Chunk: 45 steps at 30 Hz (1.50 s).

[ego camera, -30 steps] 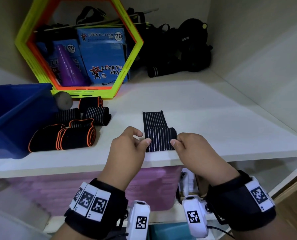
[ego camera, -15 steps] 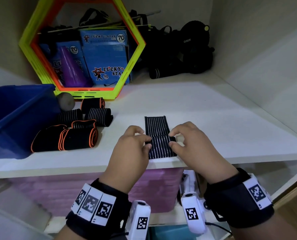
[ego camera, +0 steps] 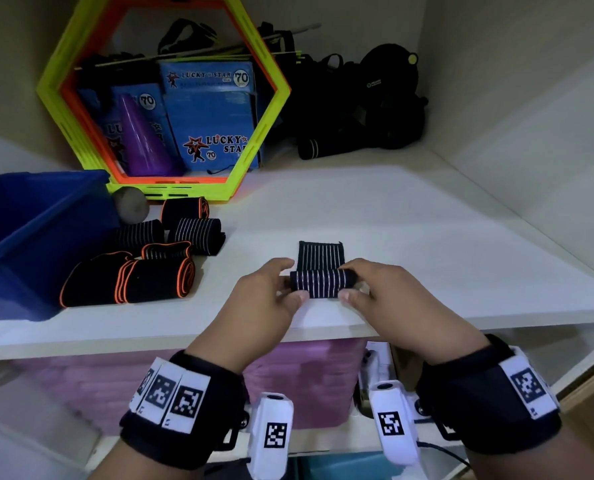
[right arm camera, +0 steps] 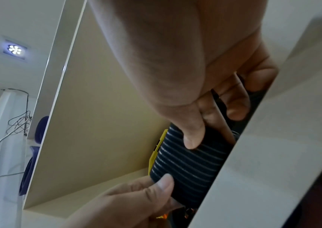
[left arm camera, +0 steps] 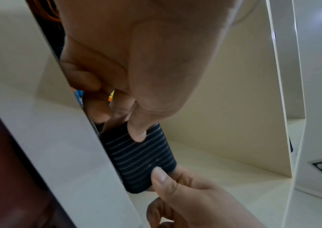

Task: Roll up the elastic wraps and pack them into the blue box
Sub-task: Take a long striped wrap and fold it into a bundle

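Note:
A black elastic wrap with thin white stripes (ego camera: 321,284) lies near the shelf's front edge, partly rolled, its flat tail (ego camera: 320,254) stretching away from me. My left hand (ego camera: 290,287) pinches the roll's left end (left arm camera: 136,155) between thumb and fingers. My right hand (ego camera: 349,284) pinches its right end (right arm camera: 191,166) the same way. The blue box (ego camera: 29,233) stands at the left of the shelf. Several rolled wraps, striped (ego camera: 195,235) and orange-edged (ego camera: 129,282), lie beside it.
A yellow and orange hexagonal frame (ego camera: 264,133) leans at the back over blue packets (ego camera: 212,116) and a purple cone (ego camera: 143,140). A grey ball (ego camera: 131,204) lies by the box. Black gear (ego camera: 361,105) fills the back right corner. A purple bin (ego camera: 306,375) sits on the shelf below.
Both hands have rolled the wrap forward from its near end. The roll is thicker and the flat tail is shorter than a second ago.

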Motion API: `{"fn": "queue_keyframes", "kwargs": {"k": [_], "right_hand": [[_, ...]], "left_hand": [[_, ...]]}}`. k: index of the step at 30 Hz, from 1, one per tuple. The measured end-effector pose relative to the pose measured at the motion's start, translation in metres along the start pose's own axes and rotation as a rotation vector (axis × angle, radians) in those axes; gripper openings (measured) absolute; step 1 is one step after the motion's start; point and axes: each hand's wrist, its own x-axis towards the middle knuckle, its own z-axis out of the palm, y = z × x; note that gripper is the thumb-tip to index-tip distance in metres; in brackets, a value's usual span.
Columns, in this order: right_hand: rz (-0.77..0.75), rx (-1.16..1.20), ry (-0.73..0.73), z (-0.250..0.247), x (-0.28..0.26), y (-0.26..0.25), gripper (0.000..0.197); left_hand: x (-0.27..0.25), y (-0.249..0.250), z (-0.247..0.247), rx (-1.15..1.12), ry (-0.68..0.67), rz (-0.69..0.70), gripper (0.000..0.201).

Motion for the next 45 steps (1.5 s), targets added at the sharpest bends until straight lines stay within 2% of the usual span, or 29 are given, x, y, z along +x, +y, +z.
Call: {"fn": "queue_keyframes", "kwargs": {"k": [4, 8, 11, 14, 17, 22, 26, 28, 32, 38, 41, 43, 45], "right_hand": [[0.12, 0.119, 0.076, 0.003, 0.002, -0.004, 0.02], [0.191, 0.057, 0.11, 0.007, 0.0, -0.007, 0.023], [0.178, -0.075, 0.117, 0.013, -0.004, -0.012, 0.032], [0.17, -0.089, 0.118, 0.012, -0.009, -0.015, 0.025], [0.182, 0.027, 0.116, 0.007, -0.013, -0.017, 0.026], [0.184, 0.015, 0.044, -0.003, -0.018, -0.019, 0.038], [0.157, 0.061, 0.076, -0.006, -0.018, -0.022, 0.031], [0.149, 0.097, 0.091, -0.005, -0.019, -0.022, 0.031], [0.079, -0.005, 0.027, -0.004, -0.013, -0.025, 0.029], [-0.165, -0.315, -0.181, -0.014, 0.01, -0.049, 0.039], [-0.247, -0.435, -0.239, -0.01, 0.025, -0.06, 0.032], [-0.278, -0.469, -0.259, -0.006, 0.039, -0.067, 0.028], [-0.29, -0.469, -0.282, -0.002, 0.056, -0.075, 0.029]], "left_hand": [[-0.003, 0.005, 0.003, -0.102, 0.079, -0.136, 0.031], [-0.002, 0.012, 0.01, 0.006, 0.13, -0.155, 0.021], [-0.002, 0.015, 0.012, 0.198, 0.151, -0.119, 0.03], [-0.007, 0.016, 0.011, 0.327, 0.183, -0.057, 0.035], [-0.012, 0.016, 0.012, 0.192, 0.239, -0.06, 0.021], [-0.012, 0.011, 0.021, 0.219, 0.286, 0.022, 0.021], [-0.014, 0.007, 0.028, 0.195, 0.32, 0.144, 0.017], [-0.018, 0.005, 0.029, 0.158, 0.301, 0.161, 0.02], [-0.024, -0.002, 0.026, 0.156, 0.277, 0.159, 0.033], [-0.025, -0.015, 0.01, 0.26, 0.247, 0.194, 0.028], [-0.027, -0.019, -0.01, 0.357, 0.22, 0.201, 0.022], [-0.027, -0.027, -0.034, 0.413, 0.25, 0.179, 0.017], [-0.025, -0.041, -0.063, 0.458, 0.356, 0.133, 0.016]]}}
